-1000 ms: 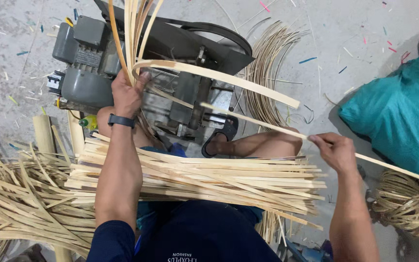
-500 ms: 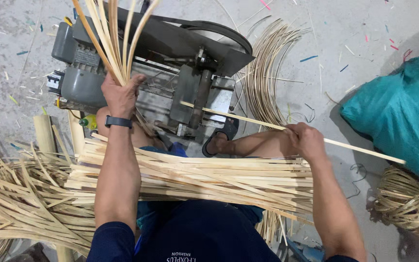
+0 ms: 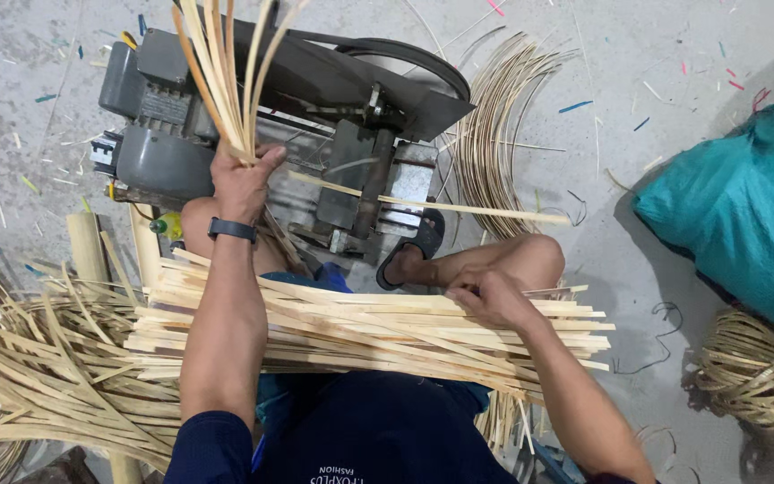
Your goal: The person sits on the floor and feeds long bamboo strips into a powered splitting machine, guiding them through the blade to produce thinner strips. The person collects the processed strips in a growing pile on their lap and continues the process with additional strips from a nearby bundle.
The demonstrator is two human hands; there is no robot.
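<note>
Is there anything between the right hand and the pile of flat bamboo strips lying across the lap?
Nothing visible. The right hand already rests on top of the pile of flat strips, fingers touching its upper layer. The left hand is apart from it, gripping a bunch of thin strips above the grey machine.

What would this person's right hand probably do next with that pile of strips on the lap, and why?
Probably pinch one strip from the pile of bamboo strips and lift it toward the machine. The right hand rests on the pile with nothing gripped, one strip already sits in the machine, and the left hand grips a bundle of thin slivers.
</note>
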